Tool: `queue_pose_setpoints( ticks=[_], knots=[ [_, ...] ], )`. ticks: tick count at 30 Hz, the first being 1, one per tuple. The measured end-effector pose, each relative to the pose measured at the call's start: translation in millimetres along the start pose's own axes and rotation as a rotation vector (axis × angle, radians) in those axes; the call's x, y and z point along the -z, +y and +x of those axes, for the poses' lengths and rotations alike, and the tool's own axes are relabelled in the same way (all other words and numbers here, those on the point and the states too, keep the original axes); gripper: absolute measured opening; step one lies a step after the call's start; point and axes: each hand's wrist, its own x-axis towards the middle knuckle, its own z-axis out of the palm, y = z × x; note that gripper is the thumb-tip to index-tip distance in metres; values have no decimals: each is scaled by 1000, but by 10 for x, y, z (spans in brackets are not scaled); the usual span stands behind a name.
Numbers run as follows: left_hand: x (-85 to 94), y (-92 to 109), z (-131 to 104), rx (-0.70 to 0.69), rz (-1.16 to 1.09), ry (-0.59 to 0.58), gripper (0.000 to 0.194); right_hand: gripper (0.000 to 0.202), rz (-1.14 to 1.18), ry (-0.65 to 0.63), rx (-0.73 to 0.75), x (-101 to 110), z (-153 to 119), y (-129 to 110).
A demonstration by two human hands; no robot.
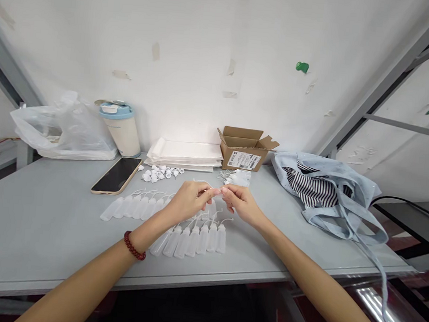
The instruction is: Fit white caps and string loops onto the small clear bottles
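Observation:
My left hand (190, 199) and my right hand (243, 202) meet over the middle of the table, fingertips pinched together. Between them is a thin white plastic piece (204, 182), mostly hidden by the fingers. Below the hands lies a row of small translucent squeeze bottles (193, 242) with thin, curved white stems at their tops. A second row of the same bottles (128, 206) lies to the left, partly behind my left hand. Several small white caps (157, 174) are scattered beyond it. Behind my right hand rests a clear bag of small white parts (239, 176).
At the back stand an open cardboard box (245, 156), a stack of white sheets (185, 153), a cup with a blue lid (121, 128) and a white plastic bag (74, 128). A phone (117, 175) lies left; a light-blue cloth bag (332, 191) lies right.

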Motion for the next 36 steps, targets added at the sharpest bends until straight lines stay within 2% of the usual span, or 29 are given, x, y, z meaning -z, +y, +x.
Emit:
queue_pose_setpoints(
  ticks=[4,7,12,17,21,25,30,36],
  knots=[
    [32,-45,28,1,-50,0,37,41,37,18,-18,-17,11,1],
    [123,-128,73,13,-57,73,32,37,-53,148,27,20,21,6],
    [330,-348,172,149,22,262,32,35,-190,445,94,185,96,103],
    [455,-522,243,157,244,314,26,38,-415,526,157,308,182,236],
    [538,-665,264,167,483,297,27,40,-605,558,205,411,262,397],
    [610,-857,262,176,679,225,33,38,-752,599,229,554,359,602],
    [644,-1033,253,139,763,142,36,36,-723,545,171,640,412,726],
    [667,-1086,255,76,824,16,40,37,-640,520,151,608,382,664]
  ],
)
